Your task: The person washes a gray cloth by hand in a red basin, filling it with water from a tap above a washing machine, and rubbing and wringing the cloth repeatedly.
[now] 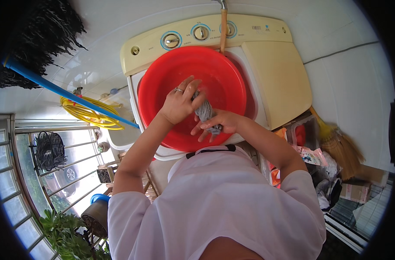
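A bunched grey cloth (204, 111) is held over a red plastic basin (197, 60). My left hand (183, 99), with a ring on one finger, grips the cloth's upper end. At its lower end my right hand (217, 123) has the cloth lying against the palm and thumb, with the other fingers spread below it. The basin rests on the open washing side of a cream twin-tub washing machine (272, 81). Part of the cloth is hidden by my fingers.
A tap with a tan hose (223, 29) comes down behind the basin. On the left are a blue pole (70, 92), a coiled yellow hose (87, 112), a black mop head (38, 42) and potted plants (65, 230). A straw broom (342, 149) stands at the right.
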Motion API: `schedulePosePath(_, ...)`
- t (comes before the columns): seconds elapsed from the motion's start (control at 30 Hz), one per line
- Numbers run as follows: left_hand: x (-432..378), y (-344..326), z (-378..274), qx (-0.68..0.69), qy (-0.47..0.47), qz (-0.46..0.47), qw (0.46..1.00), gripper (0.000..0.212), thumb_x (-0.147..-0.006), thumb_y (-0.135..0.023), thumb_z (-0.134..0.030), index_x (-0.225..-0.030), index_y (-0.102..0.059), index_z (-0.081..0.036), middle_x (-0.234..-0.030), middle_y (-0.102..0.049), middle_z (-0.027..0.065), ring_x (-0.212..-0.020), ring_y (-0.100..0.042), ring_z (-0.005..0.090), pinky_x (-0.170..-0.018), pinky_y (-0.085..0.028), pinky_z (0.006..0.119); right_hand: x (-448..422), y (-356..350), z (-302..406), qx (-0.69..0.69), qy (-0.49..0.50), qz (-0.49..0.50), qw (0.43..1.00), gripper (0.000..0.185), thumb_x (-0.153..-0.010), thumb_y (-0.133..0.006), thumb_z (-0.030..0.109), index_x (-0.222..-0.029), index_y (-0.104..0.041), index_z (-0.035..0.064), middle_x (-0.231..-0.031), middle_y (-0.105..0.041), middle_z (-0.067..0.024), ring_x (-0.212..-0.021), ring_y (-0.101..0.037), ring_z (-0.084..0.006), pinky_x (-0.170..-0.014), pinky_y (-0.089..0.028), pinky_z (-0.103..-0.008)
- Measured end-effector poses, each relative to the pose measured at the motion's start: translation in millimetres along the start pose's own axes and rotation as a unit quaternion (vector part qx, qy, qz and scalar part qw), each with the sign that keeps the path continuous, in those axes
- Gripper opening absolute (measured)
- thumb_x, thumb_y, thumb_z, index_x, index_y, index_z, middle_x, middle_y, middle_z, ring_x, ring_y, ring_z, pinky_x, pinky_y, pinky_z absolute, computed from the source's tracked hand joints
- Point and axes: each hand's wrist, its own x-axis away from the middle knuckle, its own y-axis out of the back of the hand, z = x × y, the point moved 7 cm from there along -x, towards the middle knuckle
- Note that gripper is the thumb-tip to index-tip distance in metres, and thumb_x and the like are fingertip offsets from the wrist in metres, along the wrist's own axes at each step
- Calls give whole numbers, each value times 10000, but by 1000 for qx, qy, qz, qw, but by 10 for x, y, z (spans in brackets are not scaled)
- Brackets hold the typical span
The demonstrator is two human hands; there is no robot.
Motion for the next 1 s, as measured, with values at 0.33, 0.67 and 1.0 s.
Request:
schedulePosePath(0.33,197,-312,-115,46,150,169,973,149,-695,-617,-76,-818,-533,-83,-836,-594,92,-582,-642,239,-452,-521,327,194,398,355,537,214,-289,763,577,-693,-750,194,-1170,-449,69,-864,-633,-130,-768,-641,-295,-614,-496,-411)
schedulePosePath(0.67,399,-641,-148,166,340,255,890,189,-679,-663,-145,-833,-574,-81,-800,-641,142,-703,-645,343,-616,-525,450,191,379,607,766,63,-261,584,430,-677,-651,192,-1097,-562,165,-742,-642,-140,-718,-633,-342,-638,-488,-470)
schedulePosePath(1.0,521,-562,-166,329,484,232,777,282,-653,-712,-117,-908,-631,-30,-844,-652,204,-825,-633,373,-683,-499,419,166,289,581,765,177,-242,570,304,-644,-684,206,-924,-578,151,-646,-612,-111,-617,-612,-331,-549,-476,-448)
